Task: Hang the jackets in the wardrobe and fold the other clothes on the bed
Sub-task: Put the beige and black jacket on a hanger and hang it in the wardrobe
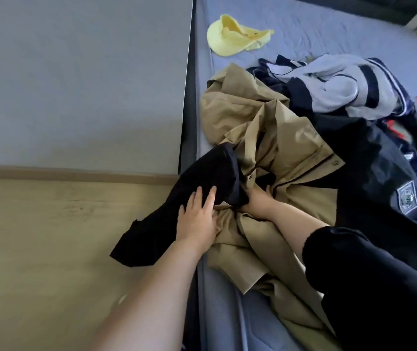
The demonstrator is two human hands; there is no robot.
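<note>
Blue-sheeted bed (329, 26) pushed against a grey wall, wood floor (50, 236) alongside. The tan jacket (278, 138) is crumpled at the bed's edge, partly spilling toward the floor. It looks like light, soft cotton-ish stuff, floppy with no stiffness, so I'd guess it sags wherever you lift it. Collar or shoulders seem the best hold for hanging.

A black garment (202, 173) is draped over the jacket's floor-side edge and hangs off the bed, so it's in the way. The left hand (197, 219) lies on it, fingers straight and spread. The right hand (258, 198) is buried in the jacket's folds; can't tell if those fingers grip anything.

On the jacket's far side from the floor, overlapping it, is a dark jacket with a badge (379, 178). Beyond the tan jacket there's a grey-and-navy top (334, 82), and further off a yellow cap (232, 36), well apart.
</note>
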